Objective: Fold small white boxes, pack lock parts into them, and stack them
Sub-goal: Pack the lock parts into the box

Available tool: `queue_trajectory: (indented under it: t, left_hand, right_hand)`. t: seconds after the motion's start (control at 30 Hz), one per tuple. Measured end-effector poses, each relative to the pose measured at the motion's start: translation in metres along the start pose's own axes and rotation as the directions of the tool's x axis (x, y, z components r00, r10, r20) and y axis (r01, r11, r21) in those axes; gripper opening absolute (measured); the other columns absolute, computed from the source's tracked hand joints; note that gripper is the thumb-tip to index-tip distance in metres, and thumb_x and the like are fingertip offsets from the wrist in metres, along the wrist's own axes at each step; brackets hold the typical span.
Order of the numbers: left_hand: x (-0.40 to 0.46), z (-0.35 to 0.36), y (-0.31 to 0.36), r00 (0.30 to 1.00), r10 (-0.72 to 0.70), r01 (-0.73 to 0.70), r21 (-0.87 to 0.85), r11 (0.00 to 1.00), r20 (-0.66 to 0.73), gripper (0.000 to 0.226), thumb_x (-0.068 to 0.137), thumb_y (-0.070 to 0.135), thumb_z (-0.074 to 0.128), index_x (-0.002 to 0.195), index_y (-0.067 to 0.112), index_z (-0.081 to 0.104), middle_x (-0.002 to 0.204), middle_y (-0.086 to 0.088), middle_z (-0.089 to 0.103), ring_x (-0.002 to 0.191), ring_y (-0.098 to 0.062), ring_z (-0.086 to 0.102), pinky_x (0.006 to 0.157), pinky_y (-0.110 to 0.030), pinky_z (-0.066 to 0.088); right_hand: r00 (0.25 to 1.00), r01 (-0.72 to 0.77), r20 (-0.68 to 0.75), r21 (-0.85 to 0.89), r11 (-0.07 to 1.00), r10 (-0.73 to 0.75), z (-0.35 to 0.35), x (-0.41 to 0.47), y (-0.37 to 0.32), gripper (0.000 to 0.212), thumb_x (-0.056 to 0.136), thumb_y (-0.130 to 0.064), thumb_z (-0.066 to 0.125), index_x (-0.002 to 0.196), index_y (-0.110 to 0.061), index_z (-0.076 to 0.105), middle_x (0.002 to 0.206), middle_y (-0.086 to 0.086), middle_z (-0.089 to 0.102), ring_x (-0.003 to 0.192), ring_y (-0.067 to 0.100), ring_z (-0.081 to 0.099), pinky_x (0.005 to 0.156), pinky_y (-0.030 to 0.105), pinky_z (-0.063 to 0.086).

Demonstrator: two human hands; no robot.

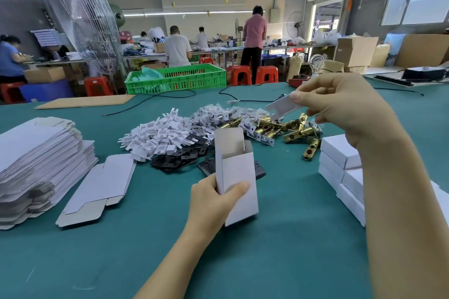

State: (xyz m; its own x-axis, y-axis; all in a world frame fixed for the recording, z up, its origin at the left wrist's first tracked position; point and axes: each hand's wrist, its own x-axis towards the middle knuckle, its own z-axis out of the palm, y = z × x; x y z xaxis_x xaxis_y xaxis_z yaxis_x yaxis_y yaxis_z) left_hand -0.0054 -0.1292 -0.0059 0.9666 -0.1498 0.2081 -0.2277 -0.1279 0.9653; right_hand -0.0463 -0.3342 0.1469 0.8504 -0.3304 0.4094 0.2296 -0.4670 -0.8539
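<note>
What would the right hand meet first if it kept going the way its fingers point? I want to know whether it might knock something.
The right hand, pinching a white plastic part, points left. Going on, it would likely pass above the pile of bagged parts and meet nothing near; height over the pile is hard to judge.

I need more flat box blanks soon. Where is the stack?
In the head view, the stack of flat box blanks sits at the table's left edge, left of the white plastic parts pile.

Flat blanks (41,155) left, closed boxes (340,167) right
</note>
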Motion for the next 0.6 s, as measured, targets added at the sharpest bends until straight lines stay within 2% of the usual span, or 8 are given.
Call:
queue_trajectory:
  t: [0.17, 0.3, 0.43, 0.5, 0.6]
  left_hand:
    - [-0.006, 0.002, 0.001, 0.997, 0.077, -0.077, 0.037, 0.996, 0.012, 0.023, 0.063, 0.042, 0.076, 0.079, 0.026, 0.072, 0.077, 0.005, 0.073, 0.077, -0.021, 0.066, 0.068, -0.038, 0.055]
    - [-0.006, 0.004, 0.000, 0.993, 0.102, -0.106, 0.072, 0.992, 0.056, 0.019, 0.073, 0.031, 0.084, 0.087, 0.029, 0.071, 0.080, 0.009, 0.072, 0.078, -0.017, 0.063, 0.064, -0.022, 0.049]
    - [-0.005, 0.002, -0.002, 0.993, 0.096, -0.102, 0.071, 0.992, 0.074, 0.020, 0.076, 0.025, 0.084, 0.092, 0.028, 0.072, 0.083, 0.010, 0.073, 0.079, -0.013, 0.063, 0.064, -0.017, 0.047]
    - [-0.006, 0.001, -0.002, 0.993, 0.085, -0.088, 0.027, 0.996, 0.086, 0.023, 0.076, 0.023, 0.084, 0.093, 0.033, 0.072, 0.085, 0.016, 0.073, 0.080, -0.005, 0.065, 0.065, -0.012, 0.048]
    - [-0.005, 0.001, -0.001, 0.992, 0.083, -0.085, 0.012, 0.996, 0.093, 0.027, 0.076, 0.022, 0.084, 0.093, 0.038, 0.071, 0.088, 0.019, 0.073, 0.082, 0.000, 0.066, 0.066, -0.009, 0.047]
  right_hand:
    - [0.983, 0.095, 0.165, -0.096, 0.991, -0.078, 0.011, -0.004, -0.007, 0.007, 0.086, -0.016, 0.070, 0.082, -0.012, 0.066, 0.077, 0.000, 0.069, 0.064, 0.015, 0.071, 0.048, 0.017, 0.048]
    - [0.940, 0.210, 0.308, -0.187, 0.960, -0.146, 0.021, -0.007, -0.014, 0.004, 0.087, -0.013, 0.069, 0.084, -0.011, 0.067, 0.081, -0.005, 0.069, 0.066, 0.015, 0.070, 0.057, 0.026, 0.056]
    - [0.900, 0.312, 0.386, -0.252, 0.916, -0.200, 0.024, -0.009, -0.022, 0.003, 0.084, -0.013, 0.072, 0.084, -0.014, 0.069, 0.077, -0.009, 0.069, 0.068, 0.010, 0.069, 0.067, 0.030, 0.057]
    - [0.882, 0.360, 0.415, -0.287, 0.888, -0.223, 0.020, -0.010, -0.026, 0.006, 0.082, -0.016, 0.074, 0.080, -0.020, 0.069, 0.076, -0.012, 0.068, 0.071, 0.008, 0.067, 0.070, 0.025, 0.054]
    - [0.861, 0.397, 0.453, -0.309, 0.864, -0.233, 0.014, -0.011, -0.030, 0.013, 0.080, -0.019, 0.076, 0.075, -0.028, 0.067, 0.073, -0.019, 0.066, 0.071, 0.000, 0.064, 0.063, 0.012, 0.048]
